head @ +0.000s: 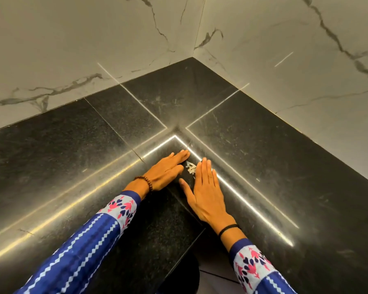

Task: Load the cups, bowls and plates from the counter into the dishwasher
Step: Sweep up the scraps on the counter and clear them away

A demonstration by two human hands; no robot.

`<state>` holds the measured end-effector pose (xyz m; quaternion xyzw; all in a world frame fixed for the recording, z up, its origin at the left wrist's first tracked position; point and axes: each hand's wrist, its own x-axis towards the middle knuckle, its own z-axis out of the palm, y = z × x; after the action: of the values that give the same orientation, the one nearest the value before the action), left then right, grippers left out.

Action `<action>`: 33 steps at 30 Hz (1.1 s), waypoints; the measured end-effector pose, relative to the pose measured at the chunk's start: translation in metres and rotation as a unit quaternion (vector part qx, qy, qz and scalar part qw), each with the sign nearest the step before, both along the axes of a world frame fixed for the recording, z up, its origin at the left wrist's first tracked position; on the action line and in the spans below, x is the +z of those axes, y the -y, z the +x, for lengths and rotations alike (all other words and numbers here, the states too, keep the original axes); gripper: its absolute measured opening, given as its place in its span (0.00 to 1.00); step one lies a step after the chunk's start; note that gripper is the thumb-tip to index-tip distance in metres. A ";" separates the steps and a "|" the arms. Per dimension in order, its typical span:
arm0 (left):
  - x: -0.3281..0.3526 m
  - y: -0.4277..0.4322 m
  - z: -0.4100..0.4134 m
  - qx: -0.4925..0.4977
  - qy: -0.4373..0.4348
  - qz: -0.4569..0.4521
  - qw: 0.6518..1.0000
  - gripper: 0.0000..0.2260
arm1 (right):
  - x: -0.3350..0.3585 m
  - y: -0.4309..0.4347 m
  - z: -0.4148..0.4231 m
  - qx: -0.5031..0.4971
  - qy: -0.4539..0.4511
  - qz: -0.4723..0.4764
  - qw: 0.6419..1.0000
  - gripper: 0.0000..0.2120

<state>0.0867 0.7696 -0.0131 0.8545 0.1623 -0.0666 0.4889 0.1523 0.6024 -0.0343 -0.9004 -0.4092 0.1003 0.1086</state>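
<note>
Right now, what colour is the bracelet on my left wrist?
The bracelet is reddish-brown beads, seen in the head view.

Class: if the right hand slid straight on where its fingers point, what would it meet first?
The way looks free: the right hand would cross bare counter, passing beside the crumbs and the left hand, and probably meet the wall near the corner first.

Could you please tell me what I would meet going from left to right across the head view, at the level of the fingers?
bead bracelet → left hand → white flakes → right hand
</note>
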 end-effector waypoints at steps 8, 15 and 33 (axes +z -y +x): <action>0.014 0.000 -0.003 0.051 0.036 -0.064 0.996 0.35 | 0.008 -0.019 0.032 0.120 -0.066 0.058 0.989 0.29; 0.016 0.006 -0.004 0.058 0.034 -0.064 0.996 0.30 | 0.007 -0.008 0.038 0.205 0.032 0.019 0.978 0.30; -0.001 0.057 -0.022 0.192 0.111 -0.126 0.967 0.17 | 0.019 -0.002 0.008 0.151 0.150 0.047 0.976 0.11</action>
<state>0.0644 0.7129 -0.0137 0.7408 0.2582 0.1033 0.6114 0.1605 0.6046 -0.0152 -0.8269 -0.5563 -0.0402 0.0719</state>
